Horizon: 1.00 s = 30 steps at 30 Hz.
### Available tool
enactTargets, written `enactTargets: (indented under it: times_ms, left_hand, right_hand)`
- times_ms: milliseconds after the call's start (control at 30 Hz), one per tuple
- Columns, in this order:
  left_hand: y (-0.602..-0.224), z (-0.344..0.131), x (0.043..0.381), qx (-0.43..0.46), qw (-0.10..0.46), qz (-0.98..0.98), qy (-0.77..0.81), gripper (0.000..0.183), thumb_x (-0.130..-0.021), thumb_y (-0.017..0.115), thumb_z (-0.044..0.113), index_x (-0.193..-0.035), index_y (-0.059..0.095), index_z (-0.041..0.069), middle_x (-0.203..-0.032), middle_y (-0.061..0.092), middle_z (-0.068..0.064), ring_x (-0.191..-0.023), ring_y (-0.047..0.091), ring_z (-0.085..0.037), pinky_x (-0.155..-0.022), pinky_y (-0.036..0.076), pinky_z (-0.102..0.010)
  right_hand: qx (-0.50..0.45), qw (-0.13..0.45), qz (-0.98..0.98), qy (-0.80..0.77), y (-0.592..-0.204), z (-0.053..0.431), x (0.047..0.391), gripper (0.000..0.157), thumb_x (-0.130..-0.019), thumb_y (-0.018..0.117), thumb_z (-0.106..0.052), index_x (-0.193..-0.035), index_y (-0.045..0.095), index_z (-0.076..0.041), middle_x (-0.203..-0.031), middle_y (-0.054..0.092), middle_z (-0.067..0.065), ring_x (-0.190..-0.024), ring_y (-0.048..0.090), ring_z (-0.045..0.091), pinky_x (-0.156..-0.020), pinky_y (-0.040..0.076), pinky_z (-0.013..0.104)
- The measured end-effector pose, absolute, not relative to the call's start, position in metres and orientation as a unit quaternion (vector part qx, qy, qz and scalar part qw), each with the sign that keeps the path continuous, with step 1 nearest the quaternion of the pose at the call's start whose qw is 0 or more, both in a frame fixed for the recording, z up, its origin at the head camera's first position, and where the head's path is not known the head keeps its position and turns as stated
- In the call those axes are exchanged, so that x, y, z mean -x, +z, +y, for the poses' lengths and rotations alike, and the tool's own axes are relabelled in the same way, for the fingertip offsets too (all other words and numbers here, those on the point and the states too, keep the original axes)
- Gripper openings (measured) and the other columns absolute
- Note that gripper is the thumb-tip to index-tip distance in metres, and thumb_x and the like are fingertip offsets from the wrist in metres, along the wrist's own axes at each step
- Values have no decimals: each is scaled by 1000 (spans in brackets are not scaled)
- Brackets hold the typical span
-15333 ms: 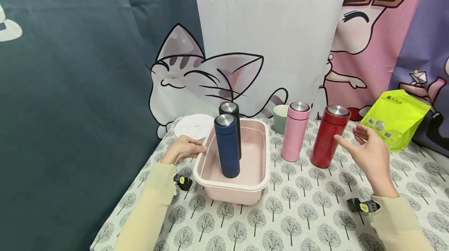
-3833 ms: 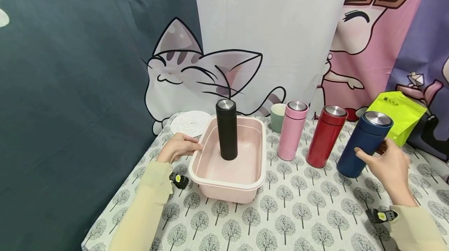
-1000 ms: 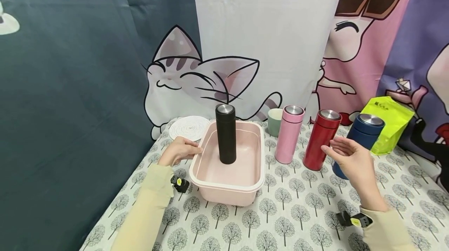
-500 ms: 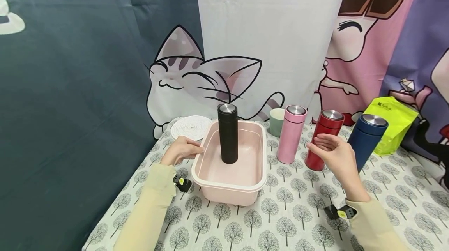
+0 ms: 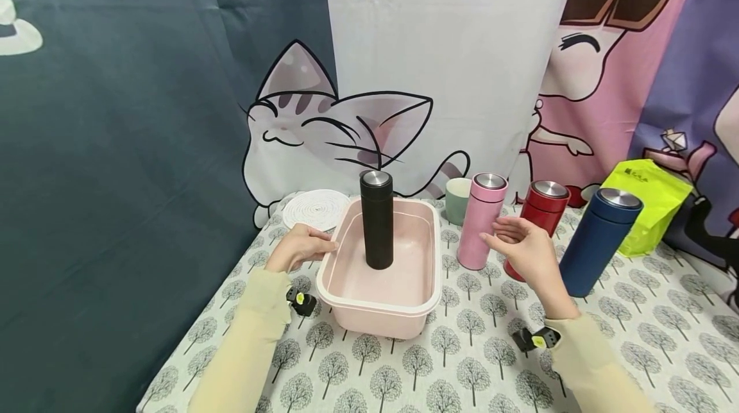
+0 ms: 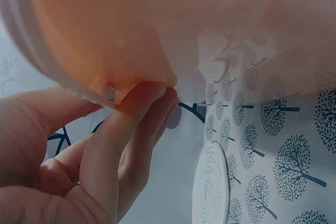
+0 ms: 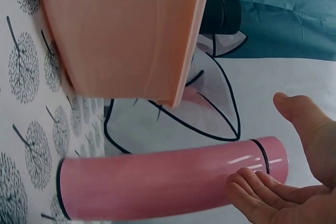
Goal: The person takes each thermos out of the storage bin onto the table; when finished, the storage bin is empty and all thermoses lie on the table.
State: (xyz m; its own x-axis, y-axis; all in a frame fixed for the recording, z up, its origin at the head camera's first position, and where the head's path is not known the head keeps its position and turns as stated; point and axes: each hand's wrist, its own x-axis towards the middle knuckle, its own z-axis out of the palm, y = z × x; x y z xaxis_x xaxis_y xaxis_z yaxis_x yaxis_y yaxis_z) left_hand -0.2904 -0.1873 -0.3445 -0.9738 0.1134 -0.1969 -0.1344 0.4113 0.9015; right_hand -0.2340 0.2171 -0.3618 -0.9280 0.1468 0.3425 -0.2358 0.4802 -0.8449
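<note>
My left hand [image 5: 303, 247] pinches the left rim of a pale pink plastic basin [image 5: 385, 322]; the left wrist view has thumb and fingers on either side of that rim. Upright in the basin stands a black thermos flask [image 5: 378, 227]. My right hand [image 5: 522, 252], fingers apart and holding nothing, hovers just in front of the pink thermos flask [image 5: 476, 233] and the red thermos flask [image 5: 545, 208], partly covering the red one. In the right wrist view the fingertips overlap the pink flask; contact cannot be told. Right of the hand is a blue thermos flask [image 5: 600, 240].
Behind the pink flask sits a green cup [image 5: 457, 201]. A white round woven mat [image 5: 315, 210] lies at the back left, beyond the basin. At the back right leans a lime-green bag [image 5: 652, 201]. A tree-print cloth [image 5: 473, 362] covers the table, with a cartoon curtain behind.
The blue flask, in the basin at first, was later in my right hand and now stands on the table beside the red one. That hand has since let go and moved left.
</note>
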Motion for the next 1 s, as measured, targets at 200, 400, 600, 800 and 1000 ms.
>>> enactTargets:
  times_ms: [200, 400, 600, 800, 1000]
  left_hand:
    - [-344, -186, 290, 10, 116, 834, 540, 43, -88, 72, 9, -124, 60, -11, -123, 62, -28, -106, 68, -34, -92, 59, -38]
    - [-346, -187, 291, 9, 114, 833, 541, 44, -88, 71, 9, -125, 59, -12, -124, 62, -28, -107, 68, -35, -93, 59, -38]
    - [-346, -187, 291, 9, 112, 833, 542, 44, -88, 71, 8, -125, 59, -11, -124, 62, -28, -108, 67, -35, -93, 59, -38]
    - [-346, -187, 293, 12, 113, 832, 543, 40, -88, 72, 8, -122, 62, -10, -122, 63, -27, -106, 68, -34, -92, 59, -38]
    - [-346, -187, 293, 13, 112, 833, 541, 39, -88, 72, 9, -122, 63, -10, -122, 64, -27, -106, 69, -34, -92, 59, -38]
  right_hand:
    - [-30, 192, -843, 502, -365, 205, 242, 60, -82, 80, -36, -125, 61, 1, -117, 68, 21, -95, 70, 9, -78, 53, 4]
    - [-36, 190, -843, 501, -366, 193, 250, 61, -80, 81, -37, -124, 61, 0, -117, 69, 18, -106, 69, 30, -78, 53, 4]
    - [-45, 175, -838, 515, -368, 183, 259, 63, -80, 81, -39, -124, 60, 1, -117, 69, 18, -107, 68, 30, -80, 54, 6]
    - [-63, 158, -823, 542, -365, 171, 266, 59, -82, 80, -31, -125, 59, 3, -119, 67, 20, -110, 66, 34, -83, 54, 8]
    - [-83, 141, -811, 561, -362, 159, 271, 59, -82, 81, -26, -126, 57, 6, -122, 65, 24, -113, 64, 36, -86, 54, 9]
